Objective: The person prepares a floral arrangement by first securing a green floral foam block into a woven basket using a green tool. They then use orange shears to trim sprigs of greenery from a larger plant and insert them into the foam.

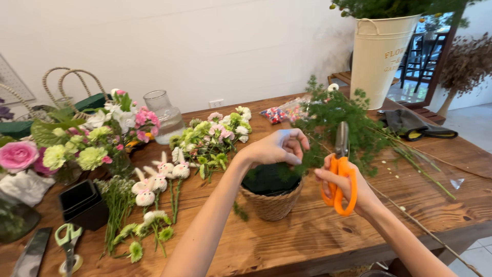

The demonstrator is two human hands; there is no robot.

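Evidently the left hand [279, 147] pinches a fern sprig [310, 159] steady above the wicker basket [273, 204]; right hand [346, 187] grips orange scissors [339, 172], blades closed, upright

On the tabletop [318, 231]: one woven basket [273, 204], one glass jar [163, 116], two scissors, orange [338, 177] and green [68, 241], three bunny picks [159, 179], one cream bucket [378, 56].

The basket [273, 204] sits on the table [307, 241]. Flowers [210, 138] lie to its left. The bucket [376, 59] stands behind, right.
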